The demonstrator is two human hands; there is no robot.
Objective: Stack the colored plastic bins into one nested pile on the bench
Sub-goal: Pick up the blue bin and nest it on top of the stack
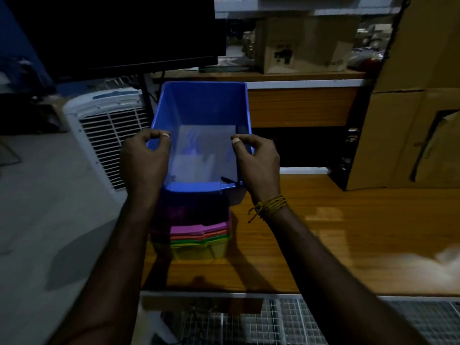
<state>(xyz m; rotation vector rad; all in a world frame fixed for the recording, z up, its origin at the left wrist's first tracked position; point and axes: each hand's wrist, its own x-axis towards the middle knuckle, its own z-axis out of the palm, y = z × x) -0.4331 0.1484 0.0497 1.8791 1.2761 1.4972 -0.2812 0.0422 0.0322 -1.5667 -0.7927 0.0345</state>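
A blue plastic bin (202,113) is held in the air above a nested pile (199,239) of pink, orange, green and yellow bins on the wooden bench (323,232). My left hand (145,155) grips the blue bin's left rim. My right hand (257,159) grips its right rim; a yellow cord is tied round that wrist. The blue bin is empty and its front lip hangs just over the pile's top. The pile stands at the bench's left end, near its front edge.
A white air cooler (107,135) stands on the floor left of the bench. A dark monitor (119,33) hangs behind the bin. Cardboard boxes (418,115) rise at the right and one (306,43) on a back shelf. Wire mesh (286,322) lies below the bench's front edge.
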